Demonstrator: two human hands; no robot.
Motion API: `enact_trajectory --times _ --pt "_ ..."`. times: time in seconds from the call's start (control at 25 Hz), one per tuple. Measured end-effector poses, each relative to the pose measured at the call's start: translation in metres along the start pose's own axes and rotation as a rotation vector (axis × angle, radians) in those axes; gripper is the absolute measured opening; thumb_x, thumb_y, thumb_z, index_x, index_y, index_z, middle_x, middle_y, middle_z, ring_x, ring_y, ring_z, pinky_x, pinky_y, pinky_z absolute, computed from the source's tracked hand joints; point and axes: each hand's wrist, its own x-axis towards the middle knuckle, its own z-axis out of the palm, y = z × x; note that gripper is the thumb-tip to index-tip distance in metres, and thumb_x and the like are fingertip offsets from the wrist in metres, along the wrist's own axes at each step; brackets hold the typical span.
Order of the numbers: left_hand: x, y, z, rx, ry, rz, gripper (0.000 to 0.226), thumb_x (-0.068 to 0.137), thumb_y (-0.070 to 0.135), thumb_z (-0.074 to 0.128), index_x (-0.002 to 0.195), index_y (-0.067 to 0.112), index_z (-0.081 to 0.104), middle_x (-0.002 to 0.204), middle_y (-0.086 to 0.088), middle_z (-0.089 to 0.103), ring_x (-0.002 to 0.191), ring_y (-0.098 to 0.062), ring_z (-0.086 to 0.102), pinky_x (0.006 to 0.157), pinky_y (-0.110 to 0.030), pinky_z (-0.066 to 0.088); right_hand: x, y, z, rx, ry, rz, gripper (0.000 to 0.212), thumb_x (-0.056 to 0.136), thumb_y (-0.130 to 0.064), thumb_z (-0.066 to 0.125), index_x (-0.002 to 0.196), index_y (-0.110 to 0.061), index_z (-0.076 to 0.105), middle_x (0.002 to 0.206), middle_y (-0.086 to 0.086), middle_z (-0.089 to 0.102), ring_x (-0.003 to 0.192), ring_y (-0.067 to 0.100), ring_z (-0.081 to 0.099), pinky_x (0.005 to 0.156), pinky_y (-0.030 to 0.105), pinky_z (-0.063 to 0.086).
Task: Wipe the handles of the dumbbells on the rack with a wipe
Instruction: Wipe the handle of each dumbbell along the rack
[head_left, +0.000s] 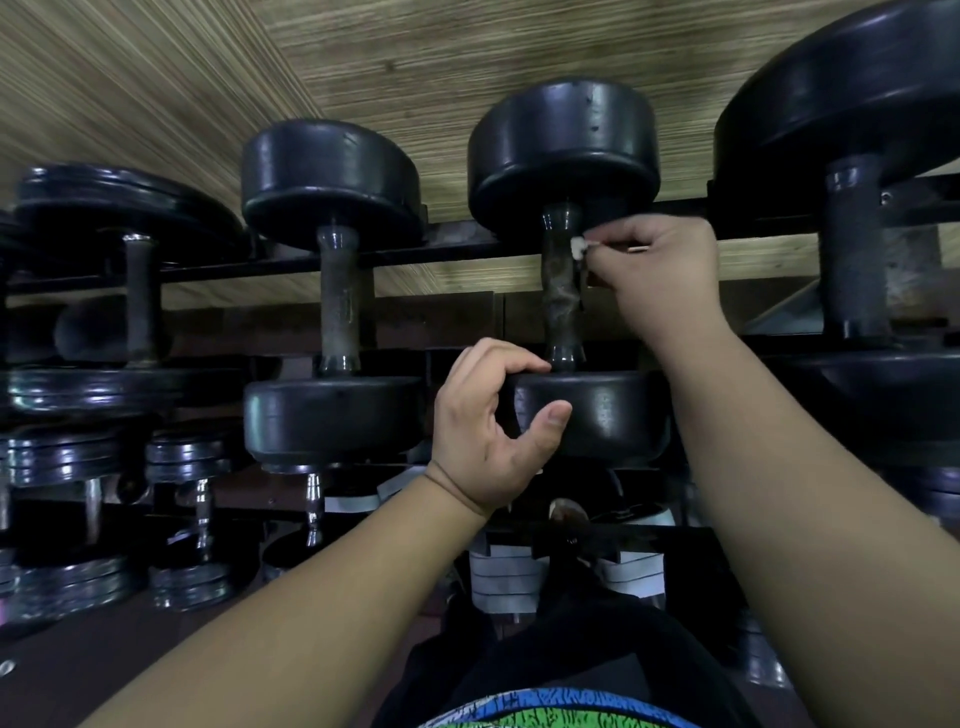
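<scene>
Far to the left of the left hand, a plate-loaded dumbbell (139, 296) lies across the rack (457, 245). Its long axis runs away from the person. Nearer that hand a round-headed dumbbell (337, 306) lies the same way, its near head just beside the hand's knuckles with a narrow gap between them. Below and to the left of the wrist, smaller chrome-handled dumbbells (201, 504) sit on a lower tier.

The left hand (488, 431) grips the near head of the dumbbell (608, 410) being cleaned. Its fingers curl over the head's top edge and the thumb presses on the rounded side. This dumbbell points straight away from the person. Its handle (561, 296) runs from the near head, by the left fingertips, up to the far head (566, 150) just above the right hand. The handle's surface looks mottled and worn.

The right hand (660, 270) pinches a small white wipe (577, 247) between its fingertips. The wipe touches the handle's right side close to the far head. Below the wipe, most of the handle's length is bare down to the left hand's fingers.

To the right of the right hand, past an open gap, a much larger dumbbell (857, 249) lies parallel. Its near head sits close to the right forearm.
</scene>
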Motion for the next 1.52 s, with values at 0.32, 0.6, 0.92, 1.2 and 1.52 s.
enact_trajectory --times 0.32,0.6,0.92,1.2,1.52 --pt "-0.003 -0.016 -0.006 0.018 -0.060 0.012 0.082 0.097 0.075 0.039 0.102 -0.002 0.067 0.099 -0.012 0.062 0.093 -0.026 0.062 0.080 -0.042 0.053 -0.005 -0.013 -0.004 0.016 -0.034 -0.008 0.018 0.081 -0.011 0.084 0.077 -0.027 0.076 0.065 -0.006 0.071 0.052 -0.001 0.063 0.056 0.017 0.053" --pt "-0.004 -0.017 -0.003 0.022 -0.070 -0.015 0.076 0.096 0.072 0.042 0.104 0.001 0.066 0.100 -0.009 0.060 0.092 -0.023 0.060 0.080 -0.034 0.050 -0.025 -0.009 -0.029 -0.148 -0.346 0.033 0.017 0.082 -0.007 0.083 0.076 -0.022 0.079 0.073 0.008 0.076 0.066 0.017 0.073 0.066 0.030 0.062" --pt "-0.007 0.003 -0.020 -0.020 -0.185 -0.206 0.041 0.089 0.055 0.057 0.115 0.024 0.063 0.113 0.001 0.065 0.107 -0.009 0.062 0.096 -0.027 0.049 -0.069 -0.015 -0.062 -0.148 -0.253 0.011 0.012 0.088 -0.010 0.079 0.082 -0.021 0.076 0.077 0.003 0.078 0.072 0.013 0.074 0.066 0.028 0.055" --pt "-0.029 0.058 -0.048 0.038 -0.101 -0.404 0.038 0.098 0.035 0.069 0.133 0.025 0.061 0.134 0.008 0.060 0.125 -0.010 0.054 0.112 -0.033 0.045 -0.134 -0.038 -0.099 -0.142 -0.005 -0.115 0.006 0.088 -0.022 0.078 0.083 -0.025 0.074 0.083 -0.001 0.076 0.084 0.026 0.075 0.079 0.052 0.064" --pt "-0.069 0.099 -0.051 0.012 -0.242 -0.253 0.026 0.096 0.029 0.070 0.122 0.024 0.066 0.123 0.009 0.068 0.114 -0.014 0.064 0.103 -0.038 0.054 -0.242 -0.028 -0.130 -0.066 0.140 -0.129 0.028 0.081 -0.049 0.080 0.086 -0.022 0.074 0.076 0.006 0.078 0.082 0.029 0.076 0.080 0.052 0.063"
